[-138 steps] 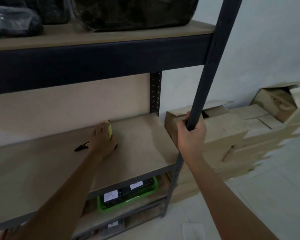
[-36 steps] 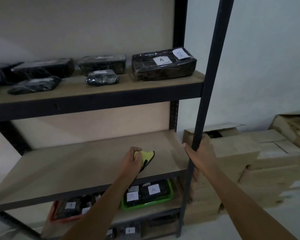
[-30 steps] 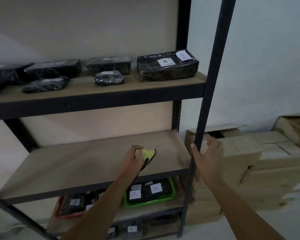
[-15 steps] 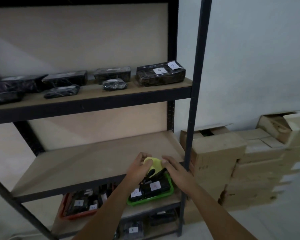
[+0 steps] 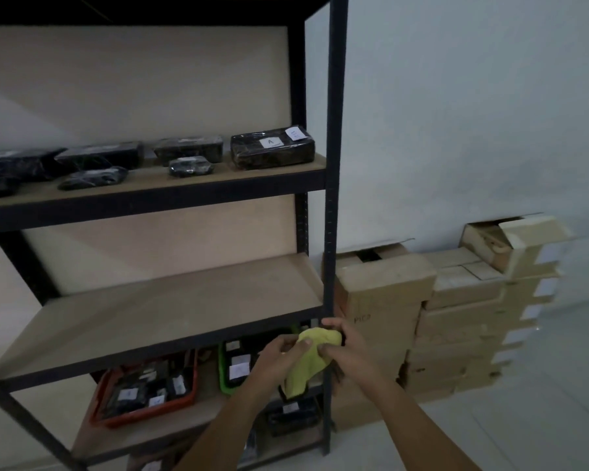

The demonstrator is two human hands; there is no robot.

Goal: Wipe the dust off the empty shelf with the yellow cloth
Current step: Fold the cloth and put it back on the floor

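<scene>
- Along the upper board's left end, we are seeing black wrapped packages [image 5: 92,178] lying in a loose row, well apart from our hands.
- Below them, the empty shelf [image 5: 170,307] is showing a bare board from its left edge to its right front corner, with nothing resting on it.
- On the board under that, an orange tray [image 5: 143,390] is sitting toward the left and a green tray [image 5: 233,368] just beside it on the right, both carrying dark labelled items.
- Our left hand [image 5: 276,356] is curling its fingers round the left side of the yellow cloth [image 5: 308,360], pinching it near the top.
- The cloth is bunched between both hands, off the board and just below the empty shelf's right front corner, its lower end hanging free.
- Our right hand [image 5: 346,348] is gripping the cloth's right side, fingers curled, close against the black upright post [image 5: 330,198].
- Past the post, cardboard boxes [image 5: 456,317] are stacked against the wall.
- We are judging the risks this way: the dangling end could snag on the post or the shelf lip as we lift; a loose pinch while regrouping the cloth could drop it into the green tray; and a bunched wad would be wiping only a narrow strip, leaving dust near the back edge.
</scene>
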